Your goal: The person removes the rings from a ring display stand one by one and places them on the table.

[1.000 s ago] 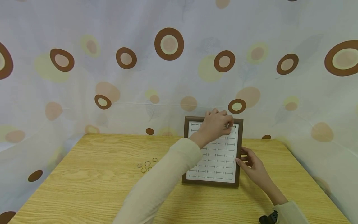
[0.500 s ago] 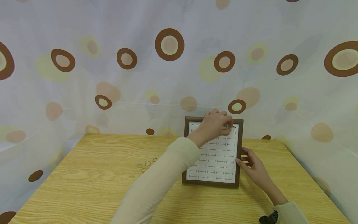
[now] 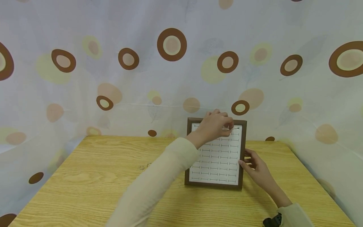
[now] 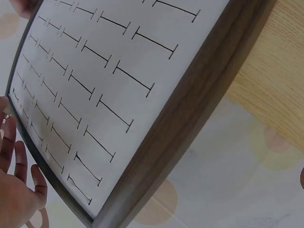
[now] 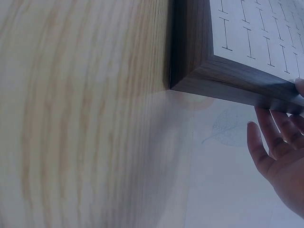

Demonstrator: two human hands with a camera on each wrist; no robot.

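Observation:
A wood-framed ring display tray (image 3: 214, 173) stands upright on the table, its white face cut with rows of I-shaped slots. In front of its upper right part is my left hand (image 3: 214, 124), whose thumb and forefinger pinch what looks like a small ring, mostly hidden by the fingers. In the left wrist view the other fingers of the left hand (image 4: 19, 194) are loosely spread beside the tray's edge. My right hand (image 3: 257, 169) grips the tray's right side, thumb on the front and fingers behind. The right wrist view shows fingers of the right hand (image 5: 285, 161) under the frame.
Two rings (image 3: 141, 167) show on the wooden table (image 3: 93, 176) to the left, partly behind my left sleeve (image 3: 158, 179). A patterned curtain (image 3: 170, 82) hangs behind the table and along both sides. A dark watch (image 3: 272, 220) is at the right wrist.
My left hand has shifted slightly left from the top right slot, and its sleeve now covers more of the rings on the table. The right hand and the tray stay put.

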